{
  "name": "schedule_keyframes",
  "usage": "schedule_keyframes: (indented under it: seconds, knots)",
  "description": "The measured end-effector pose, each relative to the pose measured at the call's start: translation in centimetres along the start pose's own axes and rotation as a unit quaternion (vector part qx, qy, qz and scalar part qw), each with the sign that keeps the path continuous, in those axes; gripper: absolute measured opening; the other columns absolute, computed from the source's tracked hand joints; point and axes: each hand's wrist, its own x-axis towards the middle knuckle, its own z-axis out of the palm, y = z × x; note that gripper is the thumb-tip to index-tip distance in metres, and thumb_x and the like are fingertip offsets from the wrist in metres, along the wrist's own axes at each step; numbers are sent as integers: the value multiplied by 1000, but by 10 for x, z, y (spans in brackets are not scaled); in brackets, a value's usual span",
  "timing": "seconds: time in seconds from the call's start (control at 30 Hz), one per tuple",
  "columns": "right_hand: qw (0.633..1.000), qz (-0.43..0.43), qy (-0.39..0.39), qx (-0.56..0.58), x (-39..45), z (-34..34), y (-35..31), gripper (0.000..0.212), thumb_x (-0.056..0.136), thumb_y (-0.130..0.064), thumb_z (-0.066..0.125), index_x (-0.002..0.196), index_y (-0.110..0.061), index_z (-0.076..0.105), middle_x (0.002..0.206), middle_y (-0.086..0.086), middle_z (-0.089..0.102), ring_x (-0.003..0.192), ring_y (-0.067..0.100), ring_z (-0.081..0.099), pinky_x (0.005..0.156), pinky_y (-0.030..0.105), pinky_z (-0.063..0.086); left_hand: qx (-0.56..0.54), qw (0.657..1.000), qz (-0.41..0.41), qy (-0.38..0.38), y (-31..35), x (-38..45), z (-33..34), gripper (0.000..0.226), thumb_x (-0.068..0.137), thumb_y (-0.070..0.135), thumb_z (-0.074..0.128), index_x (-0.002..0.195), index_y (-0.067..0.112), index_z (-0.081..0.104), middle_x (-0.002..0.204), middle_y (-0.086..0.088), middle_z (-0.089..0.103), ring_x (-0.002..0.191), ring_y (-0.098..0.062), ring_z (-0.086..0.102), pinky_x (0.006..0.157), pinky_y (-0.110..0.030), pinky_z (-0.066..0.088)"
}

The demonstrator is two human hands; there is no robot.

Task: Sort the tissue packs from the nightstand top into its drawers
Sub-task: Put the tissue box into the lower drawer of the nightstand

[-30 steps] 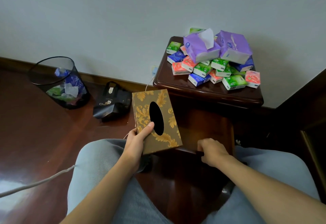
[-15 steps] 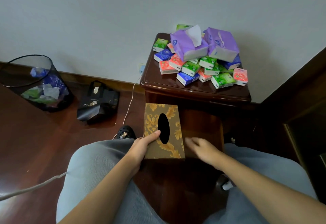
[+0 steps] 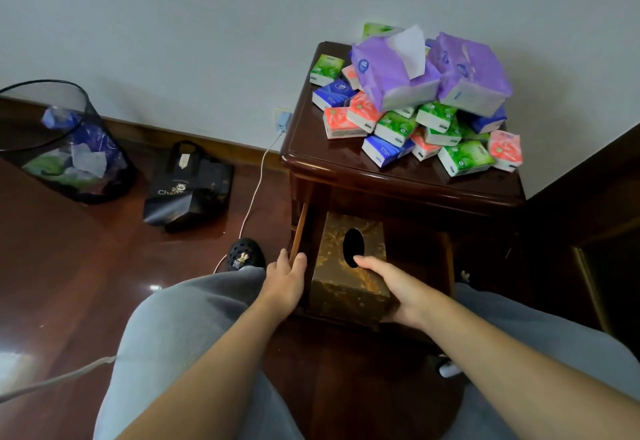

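A: Head view, and here is the change: a second ago the gold patterned tissue box was up in the air in the left hand, in front of the nightstand. Now it sits down inside the open top drawer

B: So the drawer has been pulled out and the box has gone in?

A: Right. The right hand, which was down at the drawer front, now grasps the box, thumb on top near the oval slot, fingers curled round the near right corner. The left hand has let go of the box and its fingers rest on the drawer's left wall, loosely curled over the edge

B: What does that mean for the sorting?

A: My read: a drawer is open and ready, but none of the tissue packs has moved. They all lie heaped on the nightstand top, well above the drawer

B: How do they look?

A: Small soft pocket packs in green, blue and coral, tumbled over one another, with two large purple tissue packs on top, one with a white sheet poking out
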Motion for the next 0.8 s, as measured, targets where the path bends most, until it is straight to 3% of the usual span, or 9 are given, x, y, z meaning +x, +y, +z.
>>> schedule_keyframes:
  seconds: [0.1, 0.17, 0.3, 0.4, 0.6, 0.8]
  knots:
    - [999, 16, 28, 18, 15, 1, -7, 68, 63, -55, 92, 119, -20, 73, 103, 10, 81, 109, 33, 71, 97, 52, 57, 96, 993, -41, -45, -2, 8, -2, 79, 103, 68, 21, 167, 24, 5, 168, -13, 29, 152, -38, 29, 122, -49, 25]
    - [998, 26, 51, 0, 25, 3, -13, 77, 59, -59, 92, 122, -21, 70, 117, 12, 75, 113, 35, 67, 97, 55, 56, 120, 986, -69, -88, 3, 12, -7, 78, 103, 69, 17, 167, 27, 0, 169, -14, 26, 154, -40, 25, 125, -51, 21]
    - [995, 56, 78, -25, 43, 9, -18, 97, 57, -58, 95, 136, -24, 49, 137, 15, 53, 111, 45, 59, 72, 67, 60, 131, 976, -106, -135, 11, 15, -5, 74, 107, 63, 16, 165, 28, -14, 172, -17, 14, 157, -41, 17, 127, -54, 15]
    - [994, 51, 89, -20, 56, 12, -16, 104, 60, -51, 97, 144, -37, 37, 144, 11, 43, 120, 48, 53, 64, 59, 62, 149, 972, -122, -134, 13, 20, 1, 73, 108, 60, 16, 163, 27, -19, 172, -20, 12, 157, -40, 17, 127, -52, 14]
    - [995, 12, 97, 28, 82, 36, -20, 86, 75, -41, 91, 143, -41, 39, 123, 5, 54, 104, 33, 63, 64, 47, 65, 98, 983, -101, -118, 4, 33, 1, 71, 110, 53, 26, 163, 34, -18, 168, -18, 27, 151, -38, 33, 125, -50, 23]
    - [989, -25, 144, 37, 96, 58, -28, 82, 82, -41, 87, 148, -33, 40, 138, 7, 51, 118, 35, 61, 68, 49, 66, 33, 994, -74, -76, 0, 33, 9, 82, 101, 52, 43, 163, 42, -9, 163, -14, 34, 135, -33, 48, 115, -48, 40]
